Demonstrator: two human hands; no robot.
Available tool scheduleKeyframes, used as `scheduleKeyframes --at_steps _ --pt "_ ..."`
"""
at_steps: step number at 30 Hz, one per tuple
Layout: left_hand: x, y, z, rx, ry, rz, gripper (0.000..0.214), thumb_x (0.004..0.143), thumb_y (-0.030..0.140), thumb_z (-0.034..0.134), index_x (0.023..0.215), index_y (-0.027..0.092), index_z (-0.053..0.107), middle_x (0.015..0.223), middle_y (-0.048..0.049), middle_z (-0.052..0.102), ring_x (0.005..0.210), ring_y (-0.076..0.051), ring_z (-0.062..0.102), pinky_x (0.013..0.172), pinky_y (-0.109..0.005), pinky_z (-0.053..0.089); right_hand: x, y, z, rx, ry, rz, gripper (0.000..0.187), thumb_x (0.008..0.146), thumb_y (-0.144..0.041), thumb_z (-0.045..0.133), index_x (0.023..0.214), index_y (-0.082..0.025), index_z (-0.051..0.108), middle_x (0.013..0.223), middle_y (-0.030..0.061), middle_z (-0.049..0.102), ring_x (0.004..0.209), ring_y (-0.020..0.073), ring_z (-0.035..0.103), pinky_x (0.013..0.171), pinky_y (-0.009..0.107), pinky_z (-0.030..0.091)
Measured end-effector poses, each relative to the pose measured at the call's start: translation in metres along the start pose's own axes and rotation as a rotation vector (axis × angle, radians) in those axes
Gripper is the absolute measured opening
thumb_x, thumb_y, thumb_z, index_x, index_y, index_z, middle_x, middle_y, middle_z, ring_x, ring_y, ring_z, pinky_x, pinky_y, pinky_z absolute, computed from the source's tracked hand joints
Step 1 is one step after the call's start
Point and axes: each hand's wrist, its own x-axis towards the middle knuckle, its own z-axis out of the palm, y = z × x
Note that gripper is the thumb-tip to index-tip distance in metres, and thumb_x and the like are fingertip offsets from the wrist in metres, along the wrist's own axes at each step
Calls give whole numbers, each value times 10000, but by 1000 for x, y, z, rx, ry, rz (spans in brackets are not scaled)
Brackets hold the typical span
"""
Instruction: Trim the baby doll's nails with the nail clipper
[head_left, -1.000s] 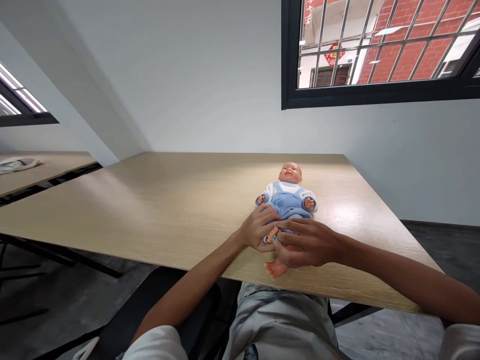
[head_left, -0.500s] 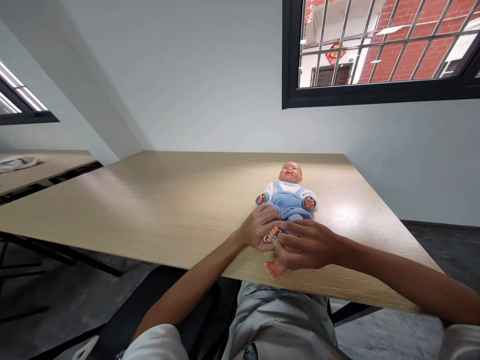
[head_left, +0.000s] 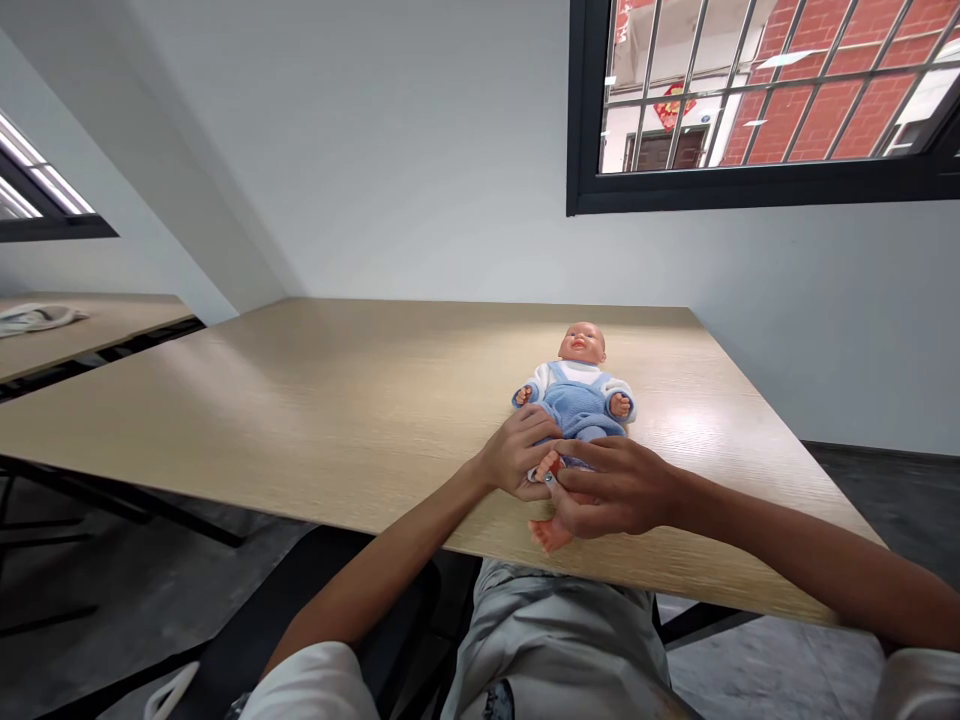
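A baby doll (head_left: 578, 388) in a blue romper with white sleeves lies on its back on the wooden table (head_left: 360, 420), head away from me. My left hand (head_left: 517, 455) is curled around the doll's lower leg on the left side. My right hand (head_left: 611, 490) is closed over the doll's legs, fingertips pinching the romper's hem at a small snap. One bare doll foot (head_left: 549, 535) sticks out below my right hand near the table's front edge.
A second table (head_left: 90, 325) stands at the left with a white cloth (head_left: 34, 318) on it. A grey wall and a barred window (head_left: 757, 90) lie beyond. A dark chair sits under me.
The hands stay at the doll's legs with only slight finger shifts. The view has tilted a little.
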Motion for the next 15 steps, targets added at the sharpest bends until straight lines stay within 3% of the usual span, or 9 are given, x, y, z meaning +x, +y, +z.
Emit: scheduleKeyframes --at_steps 10,15 --pt "3 0 -1 -5 3 5 470 1002 555 292 958 172 562 875 -93 633 826 -228 595 746 -425 481 2 -5 -1 -23 -21 29 33 930 -172 598 939 -192 623 817 7 659 843 173 624 575 267 332" --pt "0 -1 -1 -18 0 15 479 1005 542 300 950 157 579 885 -107 641 834 -233 586 754 -436 489 -4 -1 4 67 -34 34 44 955 -188 572 946 -182 614 856 21 661 908 179 622 591 261 352"
